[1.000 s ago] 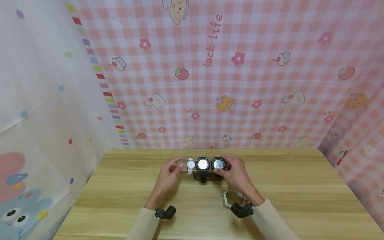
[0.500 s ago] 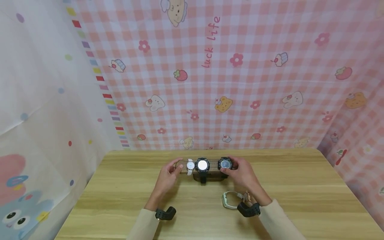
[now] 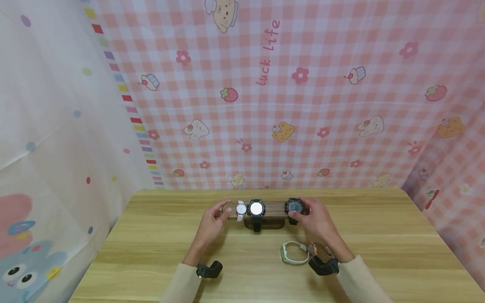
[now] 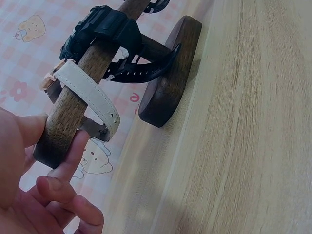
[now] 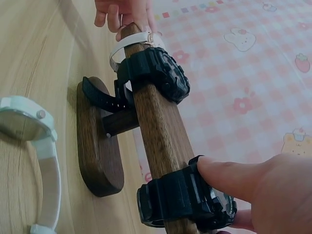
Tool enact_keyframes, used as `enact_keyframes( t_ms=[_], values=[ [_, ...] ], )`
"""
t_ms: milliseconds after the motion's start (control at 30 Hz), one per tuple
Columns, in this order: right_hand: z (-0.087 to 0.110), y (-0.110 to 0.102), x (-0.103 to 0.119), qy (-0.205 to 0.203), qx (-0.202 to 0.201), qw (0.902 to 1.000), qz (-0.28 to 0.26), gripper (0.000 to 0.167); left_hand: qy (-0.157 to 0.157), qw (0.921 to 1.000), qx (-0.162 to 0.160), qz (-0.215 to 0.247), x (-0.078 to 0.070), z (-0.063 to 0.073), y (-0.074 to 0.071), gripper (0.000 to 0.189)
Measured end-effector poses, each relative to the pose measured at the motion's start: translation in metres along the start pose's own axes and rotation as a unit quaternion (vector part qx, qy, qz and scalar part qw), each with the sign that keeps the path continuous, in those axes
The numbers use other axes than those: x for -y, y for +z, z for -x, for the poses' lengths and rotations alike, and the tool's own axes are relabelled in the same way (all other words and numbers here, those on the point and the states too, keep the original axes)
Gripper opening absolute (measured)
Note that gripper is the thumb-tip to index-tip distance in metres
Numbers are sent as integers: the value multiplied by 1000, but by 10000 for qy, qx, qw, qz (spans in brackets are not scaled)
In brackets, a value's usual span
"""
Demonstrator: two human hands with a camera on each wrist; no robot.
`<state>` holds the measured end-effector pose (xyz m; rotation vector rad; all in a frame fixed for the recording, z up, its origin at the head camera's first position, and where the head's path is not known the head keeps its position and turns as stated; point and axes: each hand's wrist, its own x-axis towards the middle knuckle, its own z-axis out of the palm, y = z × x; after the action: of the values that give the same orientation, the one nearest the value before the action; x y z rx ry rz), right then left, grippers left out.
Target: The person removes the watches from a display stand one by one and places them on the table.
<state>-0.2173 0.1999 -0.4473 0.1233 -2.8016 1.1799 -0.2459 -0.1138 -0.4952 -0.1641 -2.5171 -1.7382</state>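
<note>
- Pinching the black sports watch (image 3: 294, 206) between thumb and fingers, my right hand (image 3: 317, 216) is at the right end of the wooden stand (image 3: 275, 210); the watch sits around that end of the crossbar.
- My left hand (image 3: 211, 221) is clamped on the opposite end of the crossbar, thumb on one side and a finger on the other.
- The crossbar carries two more watches: a white-strapped watch (image 3: 241, 208), looped round it just beside my left fingers, and a second black watch (image 3: 256, 208) near the middle, its face glaring white and its strap end hanging toward the base (image 5: 100, 146).
- Between that second watch and the one I hold, a stretch of dark wood shows.
- On the light wood-grain table (image 3: 151, 240), nearer to me than the stand, a pale green watch (image 3: 283, 254) lies on its side, its strap forming a ring.
- Beside it is a rose-gold watch (image 3: 313, 249), partly hidden by my right wrist camera (image 3: 323, 267).
- Behind the table hangs a pink checked cloth (image 3: 326, 105) with cartoon prints; a white dotted cloth (image 3: 57, 84) hangs to my left.
</note>
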Motion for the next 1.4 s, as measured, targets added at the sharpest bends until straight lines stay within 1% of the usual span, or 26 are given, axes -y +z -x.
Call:
enact_keyframes(
  t_ms=[33,200,267,367,467,600,800,933,1000,1133,1233,1400],
  values=[
    [0,-1,-1,9,-9,10000,2,65,-23,10000,-22,-9,-3,1,1,34],
    [1,-4,-5,92,-73,9998,-155,64,-93,9999,-14,48,-4,2,1,35],
    [1,-6,-7,121,-76,9997,-186,64,-67,9999,45,92,-2,1,0,34],
    [2,-9,-10,112,-21,9997,-206,64,-46,9999,88,73,-1,1,-1,34],
    [3,-11,-14,95,13,9996,-263,64,-56,9999,92,71,-1,1,-1,35],
    [4,-14,-18,170,13,9989,-448,64,-61,9999,48,63,-1,1,-1,33],
    [3,-16,-22,287,49,9967,-754,72,-46,10000,52,61,-1,0,-1,33],
    [2,-17,-25,338,90,9958,-841,76,-29,10000,75,59,-1,0,-1,33],
    [2,-17,-26,335,103,9955,-884,74,-25,9999,76,78,-1,0,-1,33],
    [2,-18,-29,257,97,9945,-1011,64,-14,9999,77,105,-2,0,-1,32],
    [2,-18,-30,193,114,9941,-1064,59,-56,9999,71,114,-1,0,-1,32],
    [1,-20,-33,185,156,9939,-1075,59,-88,9999,55,109,-1,0,-1,32]
  ],
)
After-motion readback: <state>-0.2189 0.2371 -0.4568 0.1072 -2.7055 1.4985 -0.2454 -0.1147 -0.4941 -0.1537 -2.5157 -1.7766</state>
